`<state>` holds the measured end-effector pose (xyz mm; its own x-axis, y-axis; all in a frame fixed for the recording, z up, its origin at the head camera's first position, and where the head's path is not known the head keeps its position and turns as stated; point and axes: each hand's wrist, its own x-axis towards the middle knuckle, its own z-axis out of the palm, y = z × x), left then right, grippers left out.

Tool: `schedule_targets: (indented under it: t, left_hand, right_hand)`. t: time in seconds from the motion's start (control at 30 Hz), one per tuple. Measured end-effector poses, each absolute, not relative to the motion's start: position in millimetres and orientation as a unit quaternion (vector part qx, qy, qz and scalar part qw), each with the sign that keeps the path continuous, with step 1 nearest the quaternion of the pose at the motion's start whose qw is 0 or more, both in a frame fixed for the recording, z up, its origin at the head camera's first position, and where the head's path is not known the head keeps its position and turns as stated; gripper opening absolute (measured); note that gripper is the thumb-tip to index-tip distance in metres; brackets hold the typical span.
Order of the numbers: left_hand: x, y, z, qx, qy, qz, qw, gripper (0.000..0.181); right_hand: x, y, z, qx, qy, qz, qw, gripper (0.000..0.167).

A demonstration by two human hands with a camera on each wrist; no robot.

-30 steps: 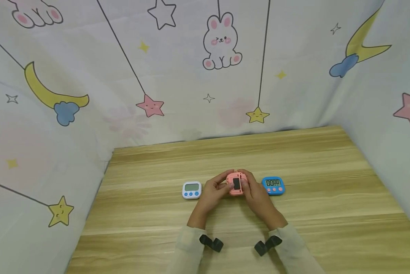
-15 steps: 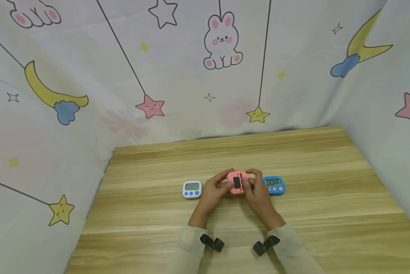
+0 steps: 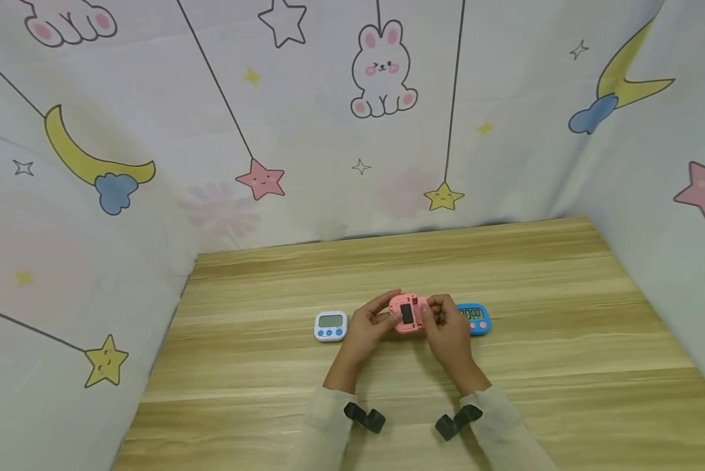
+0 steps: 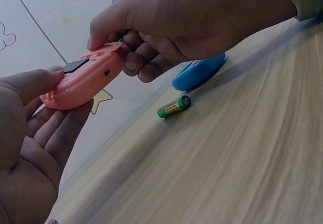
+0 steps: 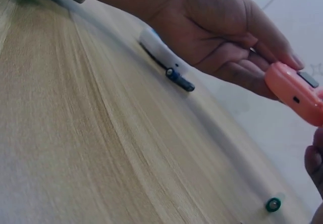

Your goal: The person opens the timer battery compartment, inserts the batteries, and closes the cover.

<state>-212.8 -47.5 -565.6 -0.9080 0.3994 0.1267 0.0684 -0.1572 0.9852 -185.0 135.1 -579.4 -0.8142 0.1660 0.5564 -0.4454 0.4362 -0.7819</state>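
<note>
Holding pink timer [image 3: 407, 314] | left grip [image 3: 367, 331]: curled round it | right grip [image 3: 450, 337]: pinching its edge | green battery [image 4: 174, 107] on table [image 3: 240, 392]

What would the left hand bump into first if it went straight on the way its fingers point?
The left hand already has the pink device in its grip, so that comes first. Past it, probably the right hand at the device's other side, though depth is hard to judge.

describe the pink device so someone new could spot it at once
Start at the wood-grain table and look between the white timer and the blue timer. There the left hand and right hand hold a rounded pink device; unlike both neighbours, it is pink and off the table.
</note>
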Motion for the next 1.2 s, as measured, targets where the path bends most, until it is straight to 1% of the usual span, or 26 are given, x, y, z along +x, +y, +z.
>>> schedule_targets:
  t: [0.17, 0.3, 0.37, 0.47, 0.57, 0.7, 0.83, 1.07, 1.2]
  left_hand:
    - [-214, -48, -566, 0.18, 0.641, 0.738, 0.105, 0.049]
    - [-214, -48, -566, 0.181, 0.638, 0.74, 0.108, 0.05]
    - [-214, -49, -567, 0.179, 0.637, 0.742, 0.107, 0.05]
    - [-215, -50, -566, 0.176, 0.639, 0.743, 0.092, 0.05]
    - [-217, -51, -566, 0.171, 0.638, 0.748, 0.065, 0.05]
    - [-219, -53, -565, 0.159, 0.626, 0.763, 0.031, 0.049]
    - [-220, -54, -564, 0.154, 0.615, 0.773, 0.012, 0.049]
    - [-220, -54, -565, 0.131, 0.611, 0.781, -0.024, 0.048]
    - [-221, -55, -565, 0.119, 0.597, 0.793, -0.024, 0.048]
  right_hand:
    - [-185, 136, -578, 0.086, -0.783, 0.539, 0.299, 0.003]
    - [-183, 134, -573, 0.076, -0.777, 0.55, 0.298, 0.007]
    - [-180, 133, -565, 0.075, -0.775, 0.552, 0.297, 0.006]
    - [-174, 130, -552, 0.079, -0.777, 0.551, 0.295, 0.004]
    - [-170, 128, -543, 0.082, -0.775, 0.554, 0.291, 0.002]
    - [-176, 130, -557, 0.077, -0.773, 0.57, 0.269, 0.003]
    - [-183, 133, -571, 0.073, -0.778, 0.573, 0.246, 0.005]
    - [-185, 132, -573, 0.085, -0.801, 0.546, 0.23, 0.009]
    - [-185, 130, -573, 0.099, -0.821, 0.525, 0.203, 0.015]
